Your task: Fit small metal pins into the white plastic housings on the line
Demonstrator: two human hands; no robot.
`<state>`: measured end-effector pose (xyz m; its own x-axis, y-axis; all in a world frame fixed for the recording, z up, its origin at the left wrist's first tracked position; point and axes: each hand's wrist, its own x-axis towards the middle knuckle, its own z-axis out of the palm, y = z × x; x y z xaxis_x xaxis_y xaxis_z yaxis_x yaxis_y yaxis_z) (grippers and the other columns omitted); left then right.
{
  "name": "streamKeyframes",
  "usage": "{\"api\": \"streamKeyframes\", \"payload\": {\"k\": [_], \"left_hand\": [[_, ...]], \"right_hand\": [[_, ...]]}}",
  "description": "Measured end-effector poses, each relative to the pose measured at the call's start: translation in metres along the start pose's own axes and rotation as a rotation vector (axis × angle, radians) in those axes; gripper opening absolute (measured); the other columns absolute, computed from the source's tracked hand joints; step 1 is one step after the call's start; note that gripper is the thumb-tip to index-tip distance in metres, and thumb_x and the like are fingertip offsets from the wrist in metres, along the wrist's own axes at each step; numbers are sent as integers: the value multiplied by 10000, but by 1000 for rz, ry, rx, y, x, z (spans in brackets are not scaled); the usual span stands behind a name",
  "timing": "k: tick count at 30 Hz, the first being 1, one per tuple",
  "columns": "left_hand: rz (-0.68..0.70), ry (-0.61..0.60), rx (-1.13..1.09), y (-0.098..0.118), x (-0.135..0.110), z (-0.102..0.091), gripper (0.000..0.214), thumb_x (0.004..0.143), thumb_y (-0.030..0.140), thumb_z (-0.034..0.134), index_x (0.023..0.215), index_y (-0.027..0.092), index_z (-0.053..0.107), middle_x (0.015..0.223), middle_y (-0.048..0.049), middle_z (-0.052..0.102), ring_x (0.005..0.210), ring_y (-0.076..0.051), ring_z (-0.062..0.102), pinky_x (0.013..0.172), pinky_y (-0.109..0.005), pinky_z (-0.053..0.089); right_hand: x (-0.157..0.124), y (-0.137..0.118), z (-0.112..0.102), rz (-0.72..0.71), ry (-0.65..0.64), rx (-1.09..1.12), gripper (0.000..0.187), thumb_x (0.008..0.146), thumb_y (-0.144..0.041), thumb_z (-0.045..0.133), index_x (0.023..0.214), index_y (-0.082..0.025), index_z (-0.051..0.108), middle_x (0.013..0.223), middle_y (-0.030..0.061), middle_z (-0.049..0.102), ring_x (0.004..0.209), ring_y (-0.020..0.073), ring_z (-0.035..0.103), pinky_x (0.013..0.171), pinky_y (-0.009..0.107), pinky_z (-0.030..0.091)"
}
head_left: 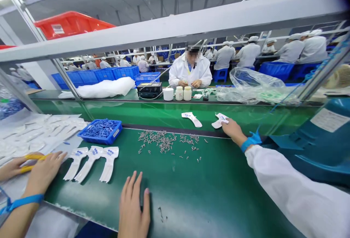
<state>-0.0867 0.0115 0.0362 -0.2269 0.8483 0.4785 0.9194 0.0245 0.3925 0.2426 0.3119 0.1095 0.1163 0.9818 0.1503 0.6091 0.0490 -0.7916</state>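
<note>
At the near edge of the green bench (pixel 180 194), I log the left hand (pixel 133 207) palm-down, fingers outstretched, thumb apart, gripping nothing. Beyond it, small grey parts (pixel 164 143) lie scattered, a blue tray (pixel 111 140) to their left. Farther out, the right hand (pixel 233 130) pinches a curved white piece (pixel 218 121); a second white piece (pixel 191 117) lies near, to its left. Behind these, a co-worker (pixel 176 72) faces my view

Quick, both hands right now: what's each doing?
Left hand: open, palm down at the green work surface, holding nothing visible.
Right hand: closed on a white curved piece.
</note>
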Motion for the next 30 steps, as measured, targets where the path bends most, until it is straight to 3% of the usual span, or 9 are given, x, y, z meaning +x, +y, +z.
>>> {"api": "streamKeyframes", "payload": {"k": [7, 10, 14, 16, 17, 19, 22, 26, 30], "left_hand": [[-194, 49, 404, -34, 35, 3, 473, 961, 331, 388, 1281, 59, 604, 1411, -250, 497, 1382, -445, 344, 1042, -601, 388], [-218, 71, 401, -48, 48, -3, 389, 905, 312, 470, 1175, 105, 660, 1293, -231, 607, 1348, -452, 398, 1030, -632, 364], [-64, -26, 272, -105, 92, -54, 272, 850, 207, 432, 946, 249, 683, 1206, -69, 695, 1266, -278, 545, 1063, -464, 420], [185, -354, 61, -128, 123, -87, 292, 826, 244, 429, 951, 277, 691, 1146, -36, 722, 1181, -268, 607, 1016, -444, 470], [207, -384, 16, -129, 135, -101, 278, 837, 280, 432, 930, 279, 693, 1103, -34, 730, 1155, -277, 618, 1005, -455, 477], [209, -242, -9, -105, 143, -115, 326, 913, 331, 367, 896, 272, 688, 1020, -36, 722, 1090, -288, 635, 974, -503, 484], [241, -25, -112, -9, 100, -91, 382, 982, 322, 326, 870, 252, 684, 918, -81, 685, 990, -301, 639, 871, -505, 515], [239, -164, -221, 124, 1, -11, 225, 947, 203, 492, 1076, 245, 672, 972, -86, 694, 882, -242, 648, 734, -357, 544], [38, -234, -487, 169, -22, 34, 291, 984, 207, 457, 1254, 233, 562, 1082, -97, 658, 996, -246, 614, 846, -400, 516]], "right_hand": [[-47, 19, 32, -231, -303, -261, 77, 793, -166, 659, 843, -176, 718, 923, 106, 701, 887, 262, 653, 797, 318, 451], [-58, 17, 33, -262, -322, -300, 109, 834, -143, 593, 859, -154, 698, 936, 131, 678, 888, 269, 639, 778, 327, 436], [-72, 10, 18, -262, -349, -264, 142, 887, -200, 539, 860, -160, 673, 917, 115, 685, 862, 249, 641, 752, 320, 444], [-85, 5, 8, -253, -363, -220, 190, 930, -259, 490, 929, -176, 661, 948, 94, 698, 871, 228, 649, 745, 305, 462], [-93, 2, 2, -244, -375, -185, 213, 947, -290, 469, 968, -187, 654, 957, 80, 703, 872, 214, 654, 742, 294, 472], [-112, -3, -7, -200, -418, -51, 254, 959, -360, 460, 1021, -201, 648, 958, 62, 707, 852, 195, 655, 735, 285, 489], [-143, -7, -14, -77, -507, 256, 301, 912, -454, 555, 1025, -195, 660, 918, 55, 691, 800, 187, 632, 725, 298, 490], [-176, -6, -14, 80, -584, 587, 334, 799, -477, 726, 943, -193, 628, 749, 0, 637, 716, 155, 591, 699, 282, 472], [-193, -2, -13, 156, -666, 713, 340, 758, -475, 784, 827, -177, 634, 726, 6, 649, 699, 137, 580, 677, 257, 460]]}}
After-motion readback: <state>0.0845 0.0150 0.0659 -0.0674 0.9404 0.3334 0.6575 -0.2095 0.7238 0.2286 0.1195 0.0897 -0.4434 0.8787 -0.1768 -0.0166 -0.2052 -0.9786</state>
